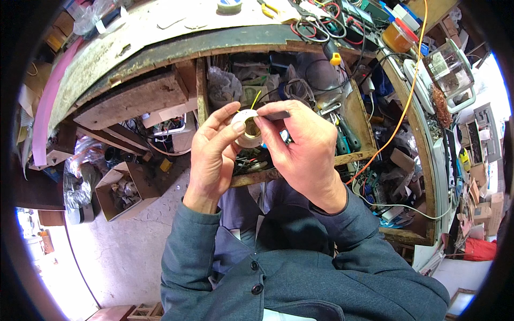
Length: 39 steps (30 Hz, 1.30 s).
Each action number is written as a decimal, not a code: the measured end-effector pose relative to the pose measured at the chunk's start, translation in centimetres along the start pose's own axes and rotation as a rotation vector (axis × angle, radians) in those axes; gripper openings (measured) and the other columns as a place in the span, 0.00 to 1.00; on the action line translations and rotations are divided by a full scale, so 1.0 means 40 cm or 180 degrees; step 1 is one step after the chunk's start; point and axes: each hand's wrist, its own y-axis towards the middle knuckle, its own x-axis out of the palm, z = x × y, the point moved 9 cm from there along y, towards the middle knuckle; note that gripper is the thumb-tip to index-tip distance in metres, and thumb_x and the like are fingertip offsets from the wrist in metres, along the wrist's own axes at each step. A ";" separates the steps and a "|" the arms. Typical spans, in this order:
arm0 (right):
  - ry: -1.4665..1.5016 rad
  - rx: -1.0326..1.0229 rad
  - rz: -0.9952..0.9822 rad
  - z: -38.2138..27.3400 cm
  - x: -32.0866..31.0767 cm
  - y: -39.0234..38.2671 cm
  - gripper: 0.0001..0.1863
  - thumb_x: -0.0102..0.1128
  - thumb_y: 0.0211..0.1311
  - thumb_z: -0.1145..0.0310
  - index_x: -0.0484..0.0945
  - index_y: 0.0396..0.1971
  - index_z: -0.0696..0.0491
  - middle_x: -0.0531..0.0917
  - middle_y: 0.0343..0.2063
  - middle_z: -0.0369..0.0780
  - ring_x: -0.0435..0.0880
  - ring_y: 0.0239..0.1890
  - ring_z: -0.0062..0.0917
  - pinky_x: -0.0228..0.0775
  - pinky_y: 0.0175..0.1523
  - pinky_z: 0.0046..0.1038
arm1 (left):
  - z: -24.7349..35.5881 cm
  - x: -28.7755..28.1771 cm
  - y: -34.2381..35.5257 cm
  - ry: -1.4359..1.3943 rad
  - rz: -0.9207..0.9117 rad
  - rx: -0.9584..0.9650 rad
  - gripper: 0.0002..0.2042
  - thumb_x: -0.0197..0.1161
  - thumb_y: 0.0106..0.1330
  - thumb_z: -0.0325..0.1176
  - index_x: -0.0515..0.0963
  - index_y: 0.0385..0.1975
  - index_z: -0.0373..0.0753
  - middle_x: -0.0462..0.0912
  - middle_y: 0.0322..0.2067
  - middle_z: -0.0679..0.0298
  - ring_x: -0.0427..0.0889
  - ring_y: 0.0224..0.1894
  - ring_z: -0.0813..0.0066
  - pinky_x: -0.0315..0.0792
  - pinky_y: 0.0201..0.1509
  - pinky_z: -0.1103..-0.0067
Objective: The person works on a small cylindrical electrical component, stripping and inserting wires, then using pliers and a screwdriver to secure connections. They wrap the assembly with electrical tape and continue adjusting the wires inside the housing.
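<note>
Both my hands meet in front of me over an open drawer [350, 156]. My left hand [210, 145] is closed round a small pale ring-shaped roll [249, 142], thumb on its near face and fingers behind. My right hand [309, 144] pinches at the roll's right edge with thumb and forefinger. A dark flat strip [277, 115] sticks out at those fingertips; whether it is joined to the roll I cannot tell. Just behind the roll a thin yellow-green piece [256, 99] slants upward.
The drawer holds screwdrivers [352, 138], plastic bags [222, 85] and cables. On the worn workbench [155, 40] lie yellow-handled pliers [267, 9] and a tape roll [229, 5]. An orange cable [399, 128] hangs at the right. A cardboard box [128, 192] stands lower left.
</note>
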 end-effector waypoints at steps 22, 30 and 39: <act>-0.0291 -0.0307 -0.0237 -0.018 0.017 0.014 0.06 0.69 0.62 0.79 0.82 0.38 0.57 0.85 0.31 0.44 0.87 0.31 0.39 0.79 0.35 0.35 | -0.008 -0.008 0.002 -0.0094 -0.0017 -0.0070 0.26 0.71 0.70 0.27 0.72 0.65 0.28 0.82 0.56 0.54 0.84 0.57 0.66 0.81 0.62 0.69; -0.0265 -0.0299 -0.0194 -0.017 0.011 0.012 0.08 0.74 0.61 0.81 0.85 0.38 0.58 0.89 0.32 0.43 0.91 0.32 0.32 0.81 0.35 0.27 | -0.008 -0.011 0.005 -0.0218 0.0010 -0.0133 0.25 0.71 0.69 0.26 0.73 0.64 0.28 0.84 0.55 0.53 0.85 0.56 0.66 0.82 0.60 0.69; -0.0179 -0.0235 -0.0202 -0.021 0.004 0.013 0.07 0.74 0.62 0.81 0.85 0.38 0.59 0.89 0.32 0.43 0.90 0.31 0.28 0.80 0.34 0.26 | -0.010 -0.014 0.006 -0.0260 -0.0019 -0.0155 0.24 0.71 0.69 0.26 0.74 0.64 0.29 0.85 0.55 0.53 0.86 0.55 0.66 0.82 0.60 0.68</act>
